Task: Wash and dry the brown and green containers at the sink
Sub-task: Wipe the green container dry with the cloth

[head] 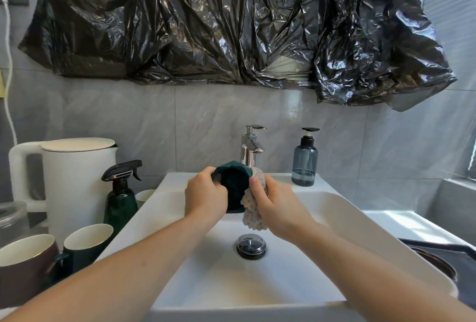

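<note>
Two bare forearms reach in from the near edge, over the white basin [334,208], and meet above its far half. Between them is the green container [233,187], a dark green cup held on its side, its mouth turned toward the camera and its long axis running near to far, just in front of the chrome tap [251,151]. No water is visibly running.

The left hand [204,196] grips the cup from the left, fingers [206,174] curled over the rim and closed on the wall. The right hand [277,205] is closed on a pale, bumpy cloth [253,214], pressing it against the cup's right side, with the loose end hanging toward the drain plug [250,246]. The cup therefore lies between the two hands, touching both; the cloth is to its right and outside it, so wiping the inside would probably mean bringing the cloth round the rim and in along that near-to-far axis. Whether this is scrubbing or drying cannot be told.

Further out, on the surface to the left, a brown mug [25,265] stands upright at the near edge with a green mug [87,241] just beside it, a dark green spray bottle [119,200] behind them and a white kettle [69,177] beyond. A blue-grey pump bottle [304,164] stands on the basin's far right ledge. Crumpled black plastic sheeting [231,25] covers the wall above.
</note>
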